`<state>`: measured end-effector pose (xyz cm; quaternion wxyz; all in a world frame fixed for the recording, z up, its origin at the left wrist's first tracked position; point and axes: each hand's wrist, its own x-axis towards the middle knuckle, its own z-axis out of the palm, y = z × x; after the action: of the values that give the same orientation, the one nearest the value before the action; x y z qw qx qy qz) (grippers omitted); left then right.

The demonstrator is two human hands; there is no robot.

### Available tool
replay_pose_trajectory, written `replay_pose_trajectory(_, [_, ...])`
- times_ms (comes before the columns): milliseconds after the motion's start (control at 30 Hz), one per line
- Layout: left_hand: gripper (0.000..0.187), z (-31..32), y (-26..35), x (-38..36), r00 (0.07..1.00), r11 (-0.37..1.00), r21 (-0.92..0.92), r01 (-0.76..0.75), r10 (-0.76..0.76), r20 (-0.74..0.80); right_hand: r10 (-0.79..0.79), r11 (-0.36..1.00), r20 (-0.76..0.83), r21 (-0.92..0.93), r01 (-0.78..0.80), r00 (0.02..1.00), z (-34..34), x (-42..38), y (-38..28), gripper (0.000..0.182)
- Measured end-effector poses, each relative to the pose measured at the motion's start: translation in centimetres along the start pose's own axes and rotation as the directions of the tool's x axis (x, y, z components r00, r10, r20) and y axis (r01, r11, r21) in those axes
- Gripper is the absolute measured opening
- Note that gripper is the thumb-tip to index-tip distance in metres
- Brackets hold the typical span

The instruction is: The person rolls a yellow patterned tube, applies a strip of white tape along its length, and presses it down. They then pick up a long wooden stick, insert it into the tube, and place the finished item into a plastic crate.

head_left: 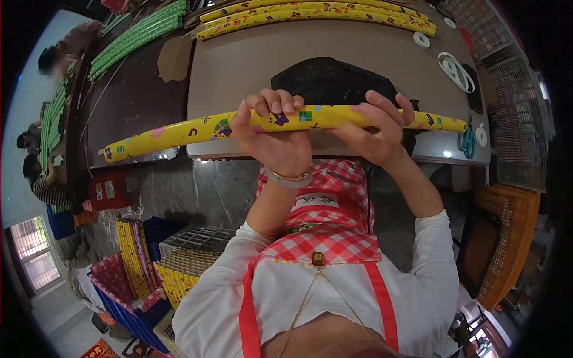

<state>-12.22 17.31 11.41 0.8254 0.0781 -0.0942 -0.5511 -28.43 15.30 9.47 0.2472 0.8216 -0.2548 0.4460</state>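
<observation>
A long roll of yellow wrapping paper (197, 131) with colourful printed pictures spans the view from left to right, raised over the table's near edge. My left hand (271, 128) is closed around it left of its middle, fingers over the top and thumb on the near side. Right of the middle, my right hand (379, 128) also grips the roll. Its fingers lie along the paper and are slightly blurred, with some fingertips raised off it. Behind the roll lies a dark mesh-like item (334, 77), partly hidden.
Yellow rolls (322, 24) lie along the table's far side (239, 65). Green rolls (140, 36) are at the left. White tape rolls (421, 39), a white cable (455, 71) and teal scissors (466, 142) lie right. People (48, 185) are at far left; bins of rolls (134, 262) stand below.
</observation>
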Motion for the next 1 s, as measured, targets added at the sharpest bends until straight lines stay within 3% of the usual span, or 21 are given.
replay_pose_trajectory(67, [0.028,0.0,-0.1,0.1,1.000,1.000,0.004,-0.003,0.003,-0.011,0.132,0.979,-0.061,0.164,-0.120,0.989,0.6,-0.2,0.1,0.030])
replay_pose_trajectory(100, [0.027,0.0,-0.2,0.1,1.000,1.000,0.026,-0.017,0.017,-0.001,0.130,0.979,-0.059,0.165,-0.119,0.990,0.6,0.0,0.0,0.030])
replay_pose_trajectory(200, [0.027,0.0,-0.2,0.1,1.000,0.998,0.047,-0.029,0.028,0.014,0.002,1.000,0.140,-0.020,0.001,0.990,0.3,1.0,-0.6,0.030])
replay_pose_trajectory(300, [0.027,-0.1,0.1,0.1,1.000,0.999,0.035,-0.022,0.021,0.007,0.011,0.997,0.075,0.074,-0.017,0.997,0.6,0.8,-0.7,0.032])
replay_pose_trajectory(433, [0.027,-0.4,0.4,0.5,1.000,1.000,0.005,0.014,-0.014,-0.028,0.013,0.998,0.106,0.066,-0.020,0.994,0.3,0.9,-0.5,0.032])
replay_pose_trajectory(500, [0.027,-0.3,0.3,0.5,0.999,1.000,0.018,0.008,-0.008,-0.031,0.070,0.977,0.058,0.196,-0.080,0.996,0.8,0.0,-0.3,0.030])
replay_pose_trajectory(633, [0.027,-0.3,0.2,0.4,1.000,1.000,0.030,-0.009,0.010,-0.014,0.085,0.993,0.167,0.061,-0.097,0.982,0.5,1.5,-0.7,0.028])
replay_pose_trajectory(700, [0.026,-0.5,0.3,0.4,1.000,1.000,0.021,-0.005,0.005,-0.022,0.030,0.998,0.121,0.049,-0.036,0.992,0.7,1.4,-0.6,0.027])
replay_pose_trajectory(933, [0.026,-0.6,0.1,0.6,0.998,1.000,-0.003,-0.008,0.008,-0.060,0.055,0.994,0.061,0.092,-0.061,0.997,1.0,0.5,0.0,0.026])
replay_pose_trajectory(1000, [0.026,-0.7,0.1,0.7,0.999,1.000,0.014,-0.010,0.010,-0.041,0.086,0.983,-0.010,0.163,-0.083,0.996,1.5,-0.1,0.4,0.039])
